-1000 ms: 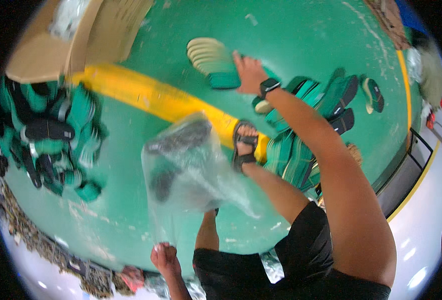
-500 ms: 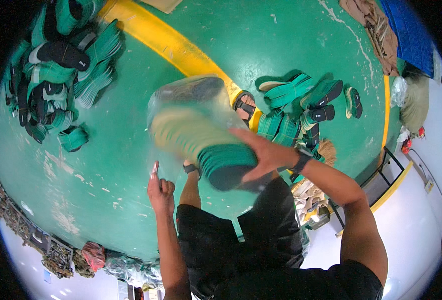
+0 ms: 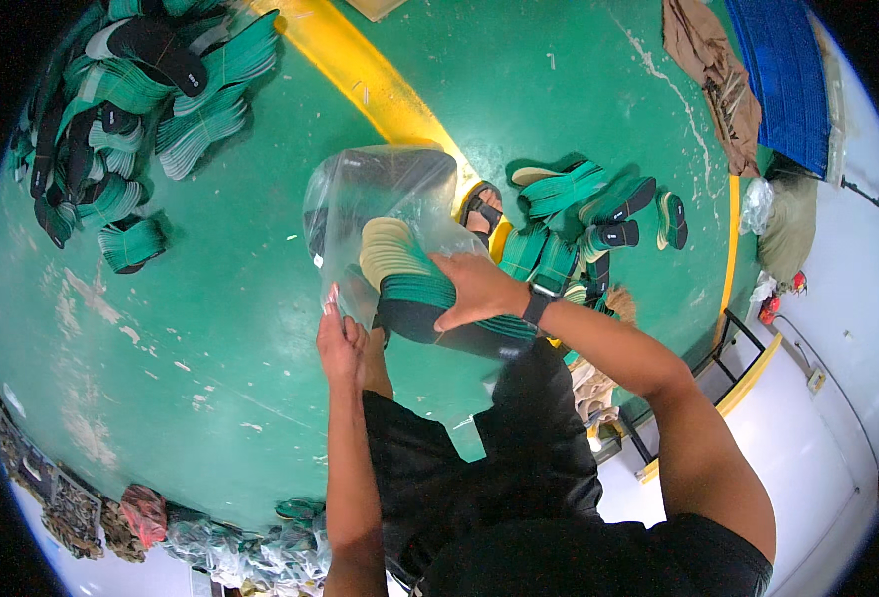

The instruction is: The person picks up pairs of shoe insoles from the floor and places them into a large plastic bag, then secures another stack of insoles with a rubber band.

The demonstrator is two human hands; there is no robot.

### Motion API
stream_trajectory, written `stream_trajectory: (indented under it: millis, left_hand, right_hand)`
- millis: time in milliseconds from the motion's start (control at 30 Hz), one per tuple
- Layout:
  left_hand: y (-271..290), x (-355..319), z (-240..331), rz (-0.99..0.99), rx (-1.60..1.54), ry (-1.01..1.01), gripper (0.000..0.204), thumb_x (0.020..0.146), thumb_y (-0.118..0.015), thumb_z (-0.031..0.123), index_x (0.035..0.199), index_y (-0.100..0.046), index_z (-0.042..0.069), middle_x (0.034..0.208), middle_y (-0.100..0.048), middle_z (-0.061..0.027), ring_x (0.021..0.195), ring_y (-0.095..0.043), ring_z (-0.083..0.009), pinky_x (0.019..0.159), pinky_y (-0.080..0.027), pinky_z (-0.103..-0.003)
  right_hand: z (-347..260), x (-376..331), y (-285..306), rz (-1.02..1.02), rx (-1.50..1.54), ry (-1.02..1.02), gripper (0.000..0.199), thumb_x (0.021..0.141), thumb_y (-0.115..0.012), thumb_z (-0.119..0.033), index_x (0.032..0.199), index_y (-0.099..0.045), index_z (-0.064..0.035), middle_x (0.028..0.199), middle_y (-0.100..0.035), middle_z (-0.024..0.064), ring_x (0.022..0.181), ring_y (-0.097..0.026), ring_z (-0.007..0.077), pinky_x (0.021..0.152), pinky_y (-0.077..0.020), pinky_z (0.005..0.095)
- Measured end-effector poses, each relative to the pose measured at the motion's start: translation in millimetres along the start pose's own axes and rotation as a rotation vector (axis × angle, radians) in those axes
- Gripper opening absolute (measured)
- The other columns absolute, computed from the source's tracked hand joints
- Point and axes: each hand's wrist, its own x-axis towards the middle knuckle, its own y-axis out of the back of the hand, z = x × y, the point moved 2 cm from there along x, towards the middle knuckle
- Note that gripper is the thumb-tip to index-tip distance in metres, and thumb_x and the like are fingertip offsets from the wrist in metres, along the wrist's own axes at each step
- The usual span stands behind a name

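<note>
Gripping just beyond the black shorts (image 3: 549, 438): the right hand (image 3: 484, 291), thumb and fingers spread wide, has hold of the insole stack (image 3: 414, 291) from its right side. The left hand (image 3: 342, 348) is mostly curled, pinching the lower edge of the clear bag (image 3: 399, 184).

Key relation: stack lies between the hands, right hand on it, left hand just beside its cream end. Long axis slants from lower right to upper left; cream end faces the bag, which hangs beyond it with dark insoles inside. Cannot tell whether the cream tips are within the mouth or only against the film.

Farther out: sandalled foot (image 3: 481, 211) close to the bag's right side, at a yellow stripe (image 3: 370, 80). Surface is a green floor (image 3: 260, 368), glossy, scuffed pale in patches.

Insole bundles (image 3: 569, 189) lie to the right, past the foot; a larger insole heap (image 3: 171, 60) sits well apart at upper left. Far right: brown cloth (image 3: 698, 50), a blue sheet (image 3: 778, 90), white wall (image 3: 827, 398).
</note>
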Motion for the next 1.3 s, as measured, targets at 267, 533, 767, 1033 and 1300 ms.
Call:
stream_trajectory:
  millis: [267, 533, 767, 1033, 1300]
  left_hand:
    - [6, -2, 7, 0.016, -0.053, -0.007, 0.045, 0.097, -0.033, 0.034, 0.134, -0.036, 0.009, 0.050, -0.019, 0.0054, 0.043, -0.020, -0.0067, 0.042, -0.020, -0.024]
    - [-7, -13, 5, -0.047, 0.041, 0.078, 0.039, 0.097, -0.035, 0.032, 0.129, -0.047, 0.011, 0.052, -0.024, 0.0070, 0.044, -0.025, -0.0049, 0.041, -0.023, -0.021]
    - [-3, -13, 3, -0.088, 0.301, -0.009, 0.039, 0.097, -0.035, 0.031, 0.129, -0.048, 0.012, 0.054, -0.031, 0.0073, 0.047, -0.030, -0.0033, 0.044, -0.026, -0.018]
    - [3, -14, -2, -0.158, 0.476, -0.121, 0.036, 0.095, -0.042, 0.031, 0.123, -0.054, 0.012, 0.058, -0.036, 0.0077, 0.051, -0.031, -0.0020, 0.046, -0.026, -0.018]
    - [9, -10, -36, -0.113, 0.550, -0.120, 0.020, 0.090, -0.055, 0.024, 0.092, -0.063, 0.006, 0.054, -0.037, 0.0092, 0.048, -0.031, -0.0014, 0.044, -0.025, -0.020]
  right_hand:
    - [-11, -45, -15, 0.159, -0.070, 0.304, 0.100, 0.051, -0.073, -0.053, 0.130, -0.037, -0.0027, 0.091, -0.055, 0.0130, 0.091, -0.053, 0.0322, 0.086, -0.0285, 0.0457]
    - [-10, -8, -21, 0.048, -0.029, 0.088, 0.096, 0.057, -0.077, -0.042, 0.130, -0.034, 0.0034, 0.106, -0.053, 0.0248, 0.097, -0.052, 0.0394, 0.084, -0.0406, 0.0409]
    - [2, 33, -37, 0.168, 0.253, -0.522, 0.086, 0.064, -0.068, -0.053, 0.121, -0.044, 0.0060, 0.108, -0.057, 0.0249, 0.103, -0.054, 0.0371, 0.087, -0.0424, 0.0366]
    - [34, 90, -23, 0.249, 0.500, -0.671, 0.079, 0.062, -0.066, -0.060, 0.101, -0.060, 0.0084, 0.103, -0.062, 0.0168, 0.090, -0.060, 0.0294, 0.078, -0.0452, 0.0323]
    - [97, 100, -27, 0.668, 0.979, -0.950, 0.077, 0.070, -0.061, -0.056, 0.114, -0.053, 0.0071, 0.113, -0.056, 0.0181, 0.106, -0.052, 0.0288, 0.088, -0.0395, 0.0368]
